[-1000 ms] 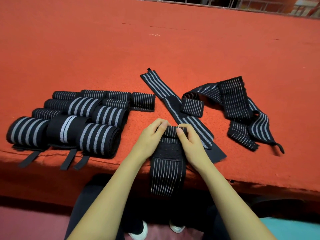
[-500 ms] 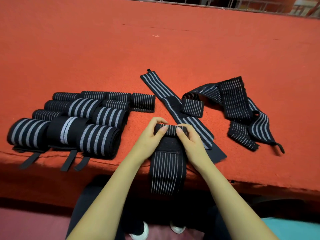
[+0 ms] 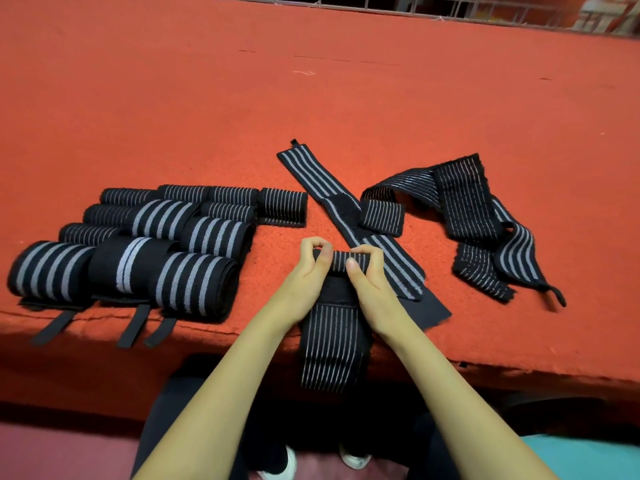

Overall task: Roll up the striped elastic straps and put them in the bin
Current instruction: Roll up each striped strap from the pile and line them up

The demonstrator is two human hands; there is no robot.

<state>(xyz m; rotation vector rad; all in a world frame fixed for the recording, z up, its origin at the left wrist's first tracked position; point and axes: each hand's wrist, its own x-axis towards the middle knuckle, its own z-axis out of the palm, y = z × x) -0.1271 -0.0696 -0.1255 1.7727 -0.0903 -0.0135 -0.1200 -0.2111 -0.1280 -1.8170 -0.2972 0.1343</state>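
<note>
My left hand (image 3: 304, 273) and right hand (image 3: 372, 284) pinch the small roll of the strap (image 3: 332, 351), which lies across the table (image 3: 502, 341) edge, tail hanging; it seems soft and springy, so I would grip both roll ends firmly.

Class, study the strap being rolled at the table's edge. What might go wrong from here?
1. The left hand and right hand only pinch the small roll; it may spring open.
2. The strap's tail hangs over the table edge, so its weight could skew the roll.
</note>
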